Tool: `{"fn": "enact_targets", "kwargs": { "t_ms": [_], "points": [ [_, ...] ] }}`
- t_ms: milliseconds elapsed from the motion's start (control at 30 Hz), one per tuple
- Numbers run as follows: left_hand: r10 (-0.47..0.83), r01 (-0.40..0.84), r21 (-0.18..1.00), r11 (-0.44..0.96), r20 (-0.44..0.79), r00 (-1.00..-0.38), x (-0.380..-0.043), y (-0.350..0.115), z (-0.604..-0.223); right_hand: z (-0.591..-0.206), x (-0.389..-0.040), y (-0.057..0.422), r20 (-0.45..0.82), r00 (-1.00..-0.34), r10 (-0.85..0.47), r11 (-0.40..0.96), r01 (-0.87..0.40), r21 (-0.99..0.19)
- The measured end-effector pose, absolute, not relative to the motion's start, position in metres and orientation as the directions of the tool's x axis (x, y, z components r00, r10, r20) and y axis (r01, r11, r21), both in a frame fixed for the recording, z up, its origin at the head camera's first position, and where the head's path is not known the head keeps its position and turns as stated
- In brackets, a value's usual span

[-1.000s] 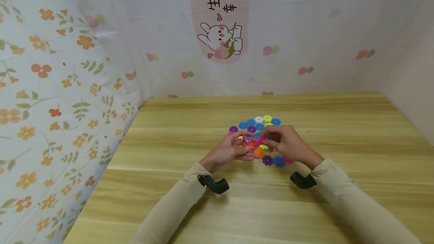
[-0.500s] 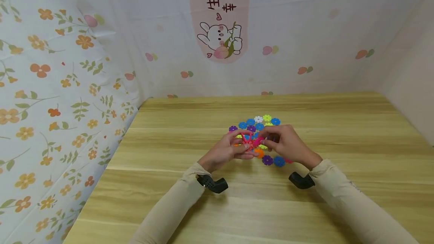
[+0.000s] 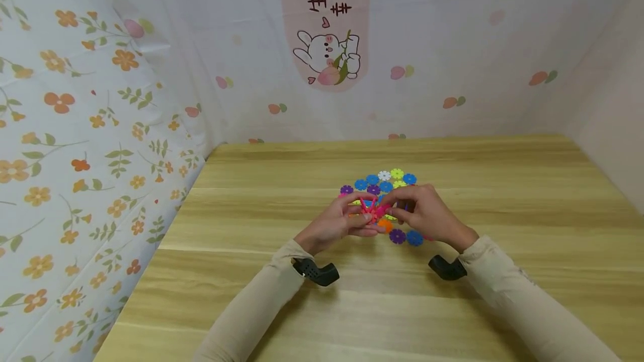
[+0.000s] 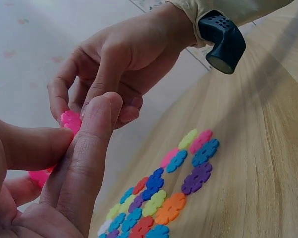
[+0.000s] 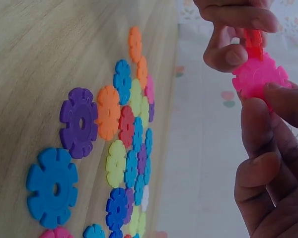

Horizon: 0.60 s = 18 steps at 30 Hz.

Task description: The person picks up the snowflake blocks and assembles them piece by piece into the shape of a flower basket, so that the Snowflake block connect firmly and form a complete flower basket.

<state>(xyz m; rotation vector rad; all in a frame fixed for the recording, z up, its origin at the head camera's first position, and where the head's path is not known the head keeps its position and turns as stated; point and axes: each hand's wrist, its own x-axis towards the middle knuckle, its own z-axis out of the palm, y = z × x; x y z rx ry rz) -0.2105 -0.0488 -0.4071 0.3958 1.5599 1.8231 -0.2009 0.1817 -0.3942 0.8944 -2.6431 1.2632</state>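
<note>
Above the table, my left hand (image 3: 338,224) holds a small cluster of joined red and pink snowflake discs (image 3: 371,212) between thumb and fingers. Parts of the cluster stick up like spikes. From the other side, my right hand (image 3: 430,215) pinches a bright pink snowflake disc (image 5: 253,77) by its edge. In the right wrist view this notched disc meets a red disc (image 5: 254,43) of the cluster edge-on. Left fingers cover most of the cluster in the left wrist view, where only pink bits (image 4: 70,121) show.
Several loose snowflake discs lie flat on the wooden table (image 3: 282,272) under and beyond the hands, among them a purple disc (image 5: 79,123), a blue disc (image 5: 52,187) and an orange disc (image 4: 171,208). A patterned cloth (image 3: 432,43) hangs behind the table.
The pink disc in my right hand has turned and shifted slightly left, in against the cluster. My left hand keeps its hold, almost in the same place.
</note>
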Motion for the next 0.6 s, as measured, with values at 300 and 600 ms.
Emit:
{"fn": "enact_targets", "kwargs": {
  "t_ms": [300,600],
  "points": [
    [0.687,-0.32,0.947,-0.022,-0.219,-0.693,-0.2115,-0.0489,-0.4079,-0.3963,-0.1968,0.1784,0.37,-0.802,-0.47,0.471,-0.582,-0.663],
    [0.661,-0.317,0.948,-0.023,-0.223,-0.716,-0.2111,-0.047,-0.4049,-0.3989,-0.1978,0.1755,0.465,-0.757,-0.46,0.442,-0.649,-0.619]
  ]
}}
